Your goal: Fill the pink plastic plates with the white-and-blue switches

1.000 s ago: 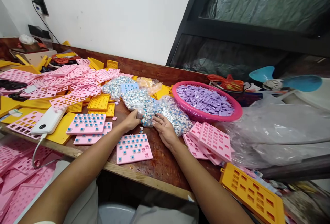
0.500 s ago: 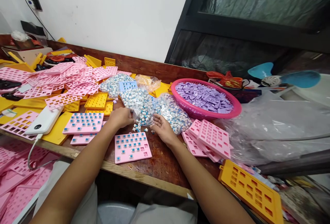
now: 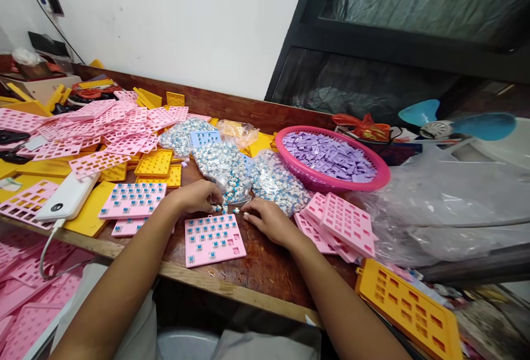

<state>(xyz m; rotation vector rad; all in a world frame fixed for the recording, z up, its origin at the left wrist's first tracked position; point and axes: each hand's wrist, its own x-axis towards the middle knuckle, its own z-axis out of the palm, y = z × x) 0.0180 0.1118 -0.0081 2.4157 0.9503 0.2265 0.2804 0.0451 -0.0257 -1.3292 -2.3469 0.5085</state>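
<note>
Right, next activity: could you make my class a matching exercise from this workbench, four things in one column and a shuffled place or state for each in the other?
Things
1. Round basket
2. White device
3. Pink panel between the forearms
4. Right hand

Places and states
A. Connected to a white cable
B. By small loose pieces
C. Filled with purple pieces
D. Dotted with blue-topped pieces

Pairs: 1-C, 2-A, 3-D, 4-B
</note>
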